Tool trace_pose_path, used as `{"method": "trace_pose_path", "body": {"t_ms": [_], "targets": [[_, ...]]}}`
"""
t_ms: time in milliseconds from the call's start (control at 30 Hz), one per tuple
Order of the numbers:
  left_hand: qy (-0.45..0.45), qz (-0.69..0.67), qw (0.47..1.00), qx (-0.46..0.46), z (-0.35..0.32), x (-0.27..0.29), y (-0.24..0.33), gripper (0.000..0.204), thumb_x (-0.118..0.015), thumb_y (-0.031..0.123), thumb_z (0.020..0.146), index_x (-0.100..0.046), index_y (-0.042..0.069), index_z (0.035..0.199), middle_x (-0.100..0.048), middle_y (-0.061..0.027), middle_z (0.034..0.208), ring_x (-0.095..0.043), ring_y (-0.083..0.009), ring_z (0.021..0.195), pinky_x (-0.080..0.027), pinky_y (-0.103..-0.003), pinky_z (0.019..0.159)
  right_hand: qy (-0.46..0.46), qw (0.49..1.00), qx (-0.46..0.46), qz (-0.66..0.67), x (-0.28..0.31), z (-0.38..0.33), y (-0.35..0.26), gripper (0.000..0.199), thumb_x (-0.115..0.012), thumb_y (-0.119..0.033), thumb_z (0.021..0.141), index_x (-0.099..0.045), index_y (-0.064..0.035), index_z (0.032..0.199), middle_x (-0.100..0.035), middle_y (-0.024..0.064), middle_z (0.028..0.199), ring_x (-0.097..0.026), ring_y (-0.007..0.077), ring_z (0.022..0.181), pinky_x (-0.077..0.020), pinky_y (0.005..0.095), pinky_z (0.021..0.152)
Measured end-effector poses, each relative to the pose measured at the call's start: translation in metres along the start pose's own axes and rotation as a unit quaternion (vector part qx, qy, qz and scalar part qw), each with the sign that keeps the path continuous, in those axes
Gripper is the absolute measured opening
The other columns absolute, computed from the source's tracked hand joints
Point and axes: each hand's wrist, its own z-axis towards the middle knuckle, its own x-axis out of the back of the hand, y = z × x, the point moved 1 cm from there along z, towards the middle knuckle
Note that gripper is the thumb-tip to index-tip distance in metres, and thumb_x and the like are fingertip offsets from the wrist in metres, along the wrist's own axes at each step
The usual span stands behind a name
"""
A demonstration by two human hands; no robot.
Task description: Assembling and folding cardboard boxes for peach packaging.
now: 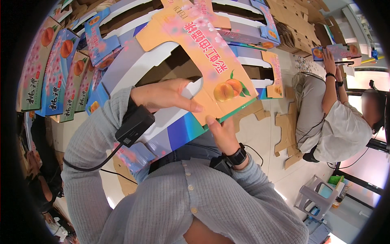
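Apparently the box (221,77) is mostly formed: it sits before the person's chest, its walls standing and its orange panel lying over the right end, while a wide opening shows brown cardboard within. Both hands are on that end. The left hand (162,95) pinches the panel's edge, thumb on top and fingers partly hidden at the opening; the right hand (224,136) has its thumb on the near corner and its fingers against the green edge, nipping the corner between them. Whether the panel is locked down, I cannot tell; pressing that corner home looks like what is left here. Several printed cartons (59,53) stand at left, seemingly made up, and more lie beyond. Brown cut-outs (286,126) lie on the floor, and a co-worker (341,130) at right handles another carton (345,51).
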Motion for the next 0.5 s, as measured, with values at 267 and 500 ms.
{"method": "trace_pose_path", "body": {"t_ms": [267, 500], "targets": [[0.03, 0.021, 0.999, -0.023, -0.001, 0.0, 0.006, 0.052, -0.07, 0.015, 0.092, -0.051, -0.001, 0.138, -0.062, -0.0054, 0.129, -0.056, -0.0106, 0.117, -0.041, -0.029, 0.103, 0.001, 1.0, -0.004, 0.002, 0.0, 0.005, -0.007, 0.072, -0.066, -0.028, 0.095, -0.028, 0.0, 0.15, -0.046, 0.0101, 0.142, -0.045, 0.0189, 0.129, -0.0376, 0.0357, 0.108], [0.034, 0.022, 0.999, -0.009, 0.002, 0.0, 0.0, 0.057, -0.072, 0.015, 0.091, -0.048, -0.002, 0.14, -0.061, -0.0066, 0.13, -0.054, -0.0116, 0.12, -0.041, -0.029, 0.104, -0.043, 0.998, -0.05, 0.02, 0.007, 0.005, -0.012, 0.078, -0.068, -0.032, 0.096, -0.024, -0.0004, 0.152, -0.044, 0.0106, 0.145, -0.043, 0.0201, 0.133, -0.0362, 0.0364, 0.11]]}}
